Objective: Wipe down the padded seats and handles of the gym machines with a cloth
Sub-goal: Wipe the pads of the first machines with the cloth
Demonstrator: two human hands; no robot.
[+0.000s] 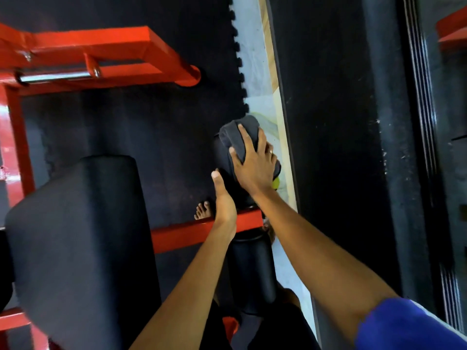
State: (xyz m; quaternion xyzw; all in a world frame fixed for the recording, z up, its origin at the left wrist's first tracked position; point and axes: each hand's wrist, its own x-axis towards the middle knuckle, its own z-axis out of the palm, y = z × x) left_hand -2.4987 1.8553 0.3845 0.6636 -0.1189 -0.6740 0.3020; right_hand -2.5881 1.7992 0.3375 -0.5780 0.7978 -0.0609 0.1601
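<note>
Cloth (237, 140) on roller pad (222, 160), seat (75, 236) left

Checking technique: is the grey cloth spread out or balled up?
Spread: dark grey cloth drapes over the black padded roller, right hand holding it there.
</note>
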